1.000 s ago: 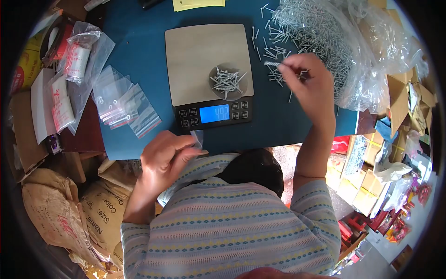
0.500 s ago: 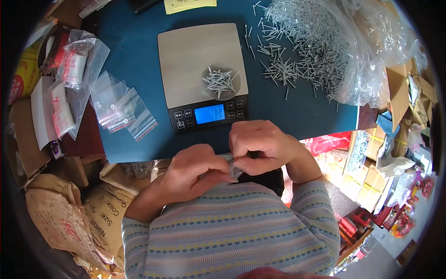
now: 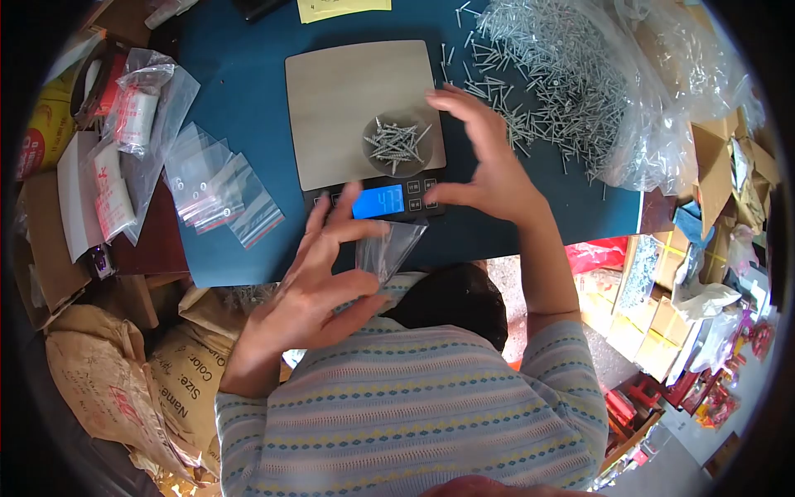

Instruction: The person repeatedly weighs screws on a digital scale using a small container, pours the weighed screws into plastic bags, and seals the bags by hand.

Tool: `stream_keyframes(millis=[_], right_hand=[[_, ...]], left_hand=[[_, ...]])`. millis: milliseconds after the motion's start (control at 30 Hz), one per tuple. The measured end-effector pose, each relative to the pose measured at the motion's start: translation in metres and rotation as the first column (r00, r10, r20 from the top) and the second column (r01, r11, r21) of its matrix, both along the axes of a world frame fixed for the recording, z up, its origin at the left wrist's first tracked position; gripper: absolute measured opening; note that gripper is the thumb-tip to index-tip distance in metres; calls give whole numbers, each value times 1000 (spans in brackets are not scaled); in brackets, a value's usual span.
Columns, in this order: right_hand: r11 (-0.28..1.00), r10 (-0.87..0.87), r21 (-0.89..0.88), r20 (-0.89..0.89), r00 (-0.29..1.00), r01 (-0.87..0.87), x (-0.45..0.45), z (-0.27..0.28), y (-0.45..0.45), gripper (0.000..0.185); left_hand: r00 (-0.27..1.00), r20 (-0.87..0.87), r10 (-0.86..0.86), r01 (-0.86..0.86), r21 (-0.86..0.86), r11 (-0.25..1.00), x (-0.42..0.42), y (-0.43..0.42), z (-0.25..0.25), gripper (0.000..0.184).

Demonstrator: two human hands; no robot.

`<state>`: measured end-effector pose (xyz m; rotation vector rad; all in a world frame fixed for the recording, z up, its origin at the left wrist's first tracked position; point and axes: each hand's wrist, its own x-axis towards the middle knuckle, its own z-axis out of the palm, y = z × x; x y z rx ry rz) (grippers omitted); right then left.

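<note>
A small round dish (image 3: 397, 168) full of screws (image 3: 396, 142) rests on the lower right of the scale's plate (image 3: 348, 99). The lit display (image 3: 378, 201) shows digits that look like 473. My left hand (image 3: 325, 286) holds a clear plastic bag (image 3: 393, 248) below the scale, with some fingers spread over its lower left edge. To the right of the dish is my right hand (image 3: 489, 166), its thumb and fingers wide apart and nothing between them.
Loose screws (image 3: 555, 99) are heaped at the right beside a large clear bag (image 3: 654, 149). Flat zip bags (image 3: 219, 186) and wrapped white packs (image 3: 116, 195) are at the left. A yellow paper (image 3: 344, 8) lies at the top; brown paper sacks (image 3: 108, 373) stand below left.
My hands were together at the small bag and have now moved apart. The bag appears opened out in my left hand. My right hand has moved up beside the dish, fingers spread.
</note>
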<state>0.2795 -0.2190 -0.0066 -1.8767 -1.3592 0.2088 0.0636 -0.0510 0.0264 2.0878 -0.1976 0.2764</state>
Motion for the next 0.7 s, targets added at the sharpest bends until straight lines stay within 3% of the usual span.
stream_keyframes(millis=[67,167,200,233,300,367,433,567,600,700], right_hand=[[996,-4,-83,55,998,9,-6,-11,11,81],[995,30,-96,152,988,-16,-7,-32,23,84],[989,45,-142,99,994,-31,-6,-24,23,77],[996,57,-53,-176,983,-67,-7,-20,24,74],[989,133,133,-660,739,-59,-11,-13,26,67],[960,261,253,-671,694,-116,-14,-2,30,55],[933,358,277,-657,663,-230,-13,15,31,51],[932,362,101,-213,908,-348,-24,39,42,41],[954,299,67,-86,950,-294,-31,42,43,39],[958,283,16,122,951,-287,-39,56,44,38]], left_hand=[[1000,-10,21,-22,-32,999,-2,-2,-7,20],[991,-11,132,-132,-84,988,-3,-4,-21,19],[984,-1,178,-178,-80,981,0,-5,-21,19],[974,8,224,-223,-77,972,2,-5,-20,18],[970,-29,240,-242,-73,968,6,-4,-20,18],[965,-42,259,-261,-54,964,10,-6,-22,18],[958,-27,284,-285,-17,958,15,-9,-23,18],[961,65,270,-270,-5,963,17,-17,-30,21],[962,75,262,-263,1,965,19,-18,-29,21],[961,118,250,-251,-8,968,20,-19,-29,22]])
